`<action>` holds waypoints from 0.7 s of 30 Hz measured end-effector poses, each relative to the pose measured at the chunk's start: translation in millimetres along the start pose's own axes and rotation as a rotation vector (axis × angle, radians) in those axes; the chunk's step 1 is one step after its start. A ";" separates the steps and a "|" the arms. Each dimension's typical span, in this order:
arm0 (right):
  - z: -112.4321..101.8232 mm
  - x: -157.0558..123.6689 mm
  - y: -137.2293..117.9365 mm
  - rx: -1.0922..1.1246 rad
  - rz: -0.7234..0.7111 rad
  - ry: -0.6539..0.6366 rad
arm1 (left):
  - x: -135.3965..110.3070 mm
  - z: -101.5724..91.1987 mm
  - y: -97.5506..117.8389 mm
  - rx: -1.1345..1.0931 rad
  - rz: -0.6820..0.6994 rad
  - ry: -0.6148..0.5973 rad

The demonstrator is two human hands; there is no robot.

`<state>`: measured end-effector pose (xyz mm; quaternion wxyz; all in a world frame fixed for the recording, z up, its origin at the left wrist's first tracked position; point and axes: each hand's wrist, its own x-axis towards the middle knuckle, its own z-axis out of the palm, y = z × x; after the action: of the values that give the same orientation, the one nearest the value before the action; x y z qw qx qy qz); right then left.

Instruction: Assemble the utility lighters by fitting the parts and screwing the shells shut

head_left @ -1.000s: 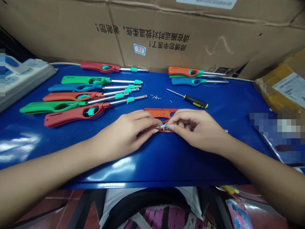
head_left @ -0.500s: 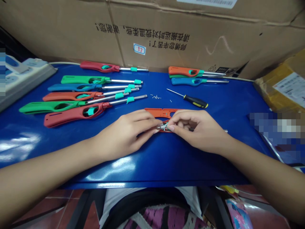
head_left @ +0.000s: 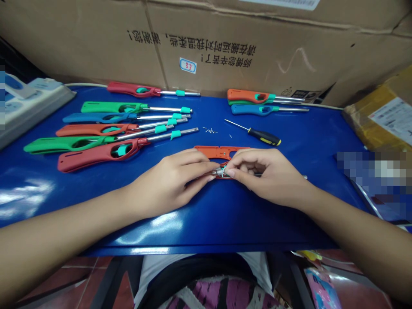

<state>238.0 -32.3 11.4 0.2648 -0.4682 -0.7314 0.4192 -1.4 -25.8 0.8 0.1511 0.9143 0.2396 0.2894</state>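
Note:
An opened orange lighter [head_left: 216, 152] lies on the blue table [head_left: 199, 223] in the middle. My left hand [head_left: 170, 180] is closed, its fingertips pinching the lighter's small metal inner part [head_left: 219, 172]. My right hand [head_left: 267, 174] is closed as well, pinching the same part from the right, over the lighter's body. A thin metal tube tip [head_left: 304, 177] pokes out to the right of my right hand. Most of the lighter is hidden under both hands.
Several long-nosed lighters [head_left: 106, 128] lie in a row at the left; others [head_left: 257, 103] lie at the back right. A black-and-yellow screwdriver [head_left: 257, 134] and tiny metal springs [head_left: 210, 130] lie behind my hands. Cardboard boxes [head_left: 225, 38] stand behind, a power strip [head_left: 28, 103] at far left.
The hands have stayed in place, with only small finger movements on the metal part. The view has shifted very slightly.

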 end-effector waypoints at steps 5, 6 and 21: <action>-1.4 2.8 1.3 -0.025 -0.033 0.027 | 1.6 -3.7 0.3 0.012 -0.032 0.000; -2.1 3.0 1.1 -0.037 -0.055 0.030 | 1.6 -4.5 0.4 0.016 -0.033 -0.001; 3.3 0.0 2.2 -0.036 -0.038 0.044 | 1.0 -1.9 1.6 -0.029 -0.051 0.004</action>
<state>236.5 -33.0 7.8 0.2802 -0.4680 -0.7416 0.3906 -1.3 -26.4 3.4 0.1711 0.9051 0.2589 0.2905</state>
